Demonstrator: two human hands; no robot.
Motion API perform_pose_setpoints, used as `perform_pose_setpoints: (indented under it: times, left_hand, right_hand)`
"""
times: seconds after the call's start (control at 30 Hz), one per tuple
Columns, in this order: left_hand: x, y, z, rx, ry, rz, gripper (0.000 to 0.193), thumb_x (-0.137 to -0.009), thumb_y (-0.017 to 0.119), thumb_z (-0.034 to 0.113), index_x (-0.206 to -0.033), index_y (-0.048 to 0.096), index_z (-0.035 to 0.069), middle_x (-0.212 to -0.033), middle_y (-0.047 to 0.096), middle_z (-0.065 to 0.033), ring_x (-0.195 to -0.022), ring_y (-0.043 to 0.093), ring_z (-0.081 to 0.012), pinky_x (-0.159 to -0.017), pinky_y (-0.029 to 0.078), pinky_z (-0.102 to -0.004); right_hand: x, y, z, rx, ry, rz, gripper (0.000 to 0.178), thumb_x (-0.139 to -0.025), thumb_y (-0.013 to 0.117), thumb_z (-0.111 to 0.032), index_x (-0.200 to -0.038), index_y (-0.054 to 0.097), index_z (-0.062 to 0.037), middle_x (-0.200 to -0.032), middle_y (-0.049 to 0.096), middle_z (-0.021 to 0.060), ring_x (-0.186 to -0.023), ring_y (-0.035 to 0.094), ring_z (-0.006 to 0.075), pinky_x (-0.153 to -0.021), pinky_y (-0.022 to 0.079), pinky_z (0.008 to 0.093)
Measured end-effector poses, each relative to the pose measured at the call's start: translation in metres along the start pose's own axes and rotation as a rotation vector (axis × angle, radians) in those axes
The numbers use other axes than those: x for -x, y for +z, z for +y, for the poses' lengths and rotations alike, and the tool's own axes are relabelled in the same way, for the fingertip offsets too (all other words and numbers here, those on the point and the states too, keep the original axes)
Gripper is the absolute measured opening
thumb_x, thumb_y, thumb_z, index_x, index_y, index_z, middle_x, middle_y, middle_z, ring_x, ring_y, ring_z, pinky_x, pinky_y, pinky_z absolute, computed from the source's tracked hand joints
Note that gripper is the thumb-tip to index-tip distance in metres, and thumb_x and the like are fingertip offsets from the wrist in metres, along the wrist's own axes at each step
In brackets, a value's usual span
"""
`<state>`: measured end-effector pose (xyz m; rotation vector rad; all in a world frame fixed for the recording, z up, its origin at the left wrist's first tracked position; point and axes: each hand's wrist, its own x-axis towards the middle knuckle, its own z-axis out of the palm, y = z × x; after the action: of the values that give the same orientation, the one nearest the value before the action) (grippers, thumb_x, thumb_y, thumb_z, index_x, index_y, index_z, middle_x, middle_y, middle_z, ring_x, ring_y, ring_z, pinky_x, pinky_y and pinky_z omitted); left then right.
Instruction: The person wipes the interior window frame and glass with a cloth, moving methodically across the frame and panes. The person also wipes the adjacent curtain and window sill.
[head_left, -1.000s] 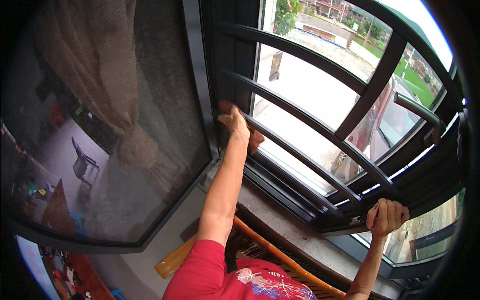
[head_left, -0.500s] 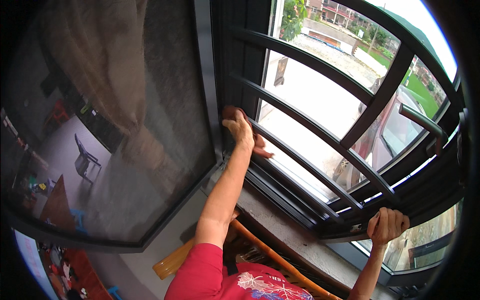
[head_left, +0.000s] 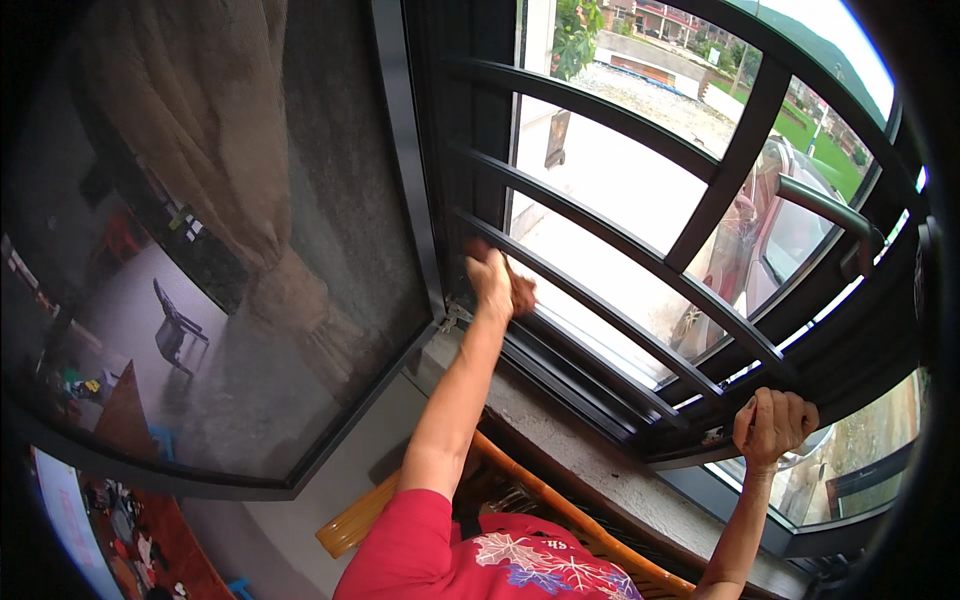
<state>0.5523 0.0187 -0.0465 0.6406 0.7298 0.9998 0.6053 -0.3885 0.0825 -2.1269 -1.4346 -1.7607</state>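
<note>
My left hand [head_left: 491,288] is closed on a brown cloth [head_left: 523,294], slightly blurred, whose ends stick out on both sides of the fingers. It is at the lower left corner of the window opening, beside the dark horizontal security bars [head_left: 590,300]. Whether the cloth touches the lowest bar I cannot tell. My right hand [head_left: 777,426] curls its fingers over the lower edge of the open dark-framed window sash [head_left: 850,395]. Above that hand, a dark window handle [head_left: 830,212] juts out from the sash.
At the left stands a large dark mesh screen panel [head_left: 350,300] in a grey frame [head_left: 398,130], with a tied brown curtain [head_left: 255,200] visible there. Below the window runs a rough concrete sill [head_left: 570,455]. A wooden bench [head_left: 350,520] sits close under it.
My left hand has shifted slightly right and down with the cloth, away from the frame corner. My right hand keeps its grip on the sash. The view has tilted a little.
</note>
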Motion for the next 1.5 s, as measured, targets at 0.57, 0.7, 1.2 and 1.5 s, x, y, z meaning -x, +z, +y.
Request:
perform_pose_setpoints:
  times: [0.57,0.7,1.2,1.5]
  left_hand:
    - [-0.057,-0.033,-0.031,-0.521,0.183,0.478,0.044,-0.093,0.05,0.024,-0.108,0.042,-0.017,-0.091,0.059,-0.0263,-0.062,0.066,-0.0292,-0.058,0.058,-0.0352]
    - [-0.064,-0.036,-0.035,-0.375,0.038,0.509,0.059,-0.089,0.056,0.031,-0.119,0.03,-0.012,-0.081,0.058,-0.0194,-0.057,0.063,-0.0261,-0.053,0.055,-0.0324]
    - [0.062,-0.013,-0.106,-0.226,-0.203,0.013,0.034,-0.083,0.053,0.015,-0.102,0.03,-0.002,-0.081,0.044,-0.0078,-0.064,0.055,-0.0145,-0.048,0.049,-0.0282]
    - [-0.057,-0.046,-0.059,-0.625,0.143,0.313,0.059,-0.09,0.048,0.035,-0.119,0.036,-0.015,-0.113,0.052,-0.0341,-0.102,0.059,-0.0415,-0.089,0.049,-0.0458]
  right_hand:
    - [0.014,-0.006,0.006,0.057,-0.012,-0.104,0.016,-0.081,0.048,-0.018,-0.078,0.061,-0.0084,-0.068,0.059,0.0054,-0.069,0.056,0.0211,-0.08,0.034,0.0372]
    - [0.009,-0.004,0.006,0.067,-0.021,-0.103,0.012,-0.077,0.052,-0.016,-0.079,0.062,-0.009,-0.068,0.06,0.0041,-0.068,0.056,0.0194,-0.08,0.033,0.0366]
    - [0.01,-0.002,0.004,0.038,-0.021,-0.062,0.014,-0.08,0.049,-0.014,-0.078,0.06,-0.0073,-0.069,0.06,0.0058,-0.068,0.057,0.0217,-0.077,0.035,0.0357]
    - [0.008,-0.007,0.004,0.05,-0.023,-0.118,0.013,-0.077,0.052,-0.017,-0.077,0.062,-0.009,-0.068,0.059,0.0041,-0.069,0.056,0.0201,-0.077,0.033,0.0354]
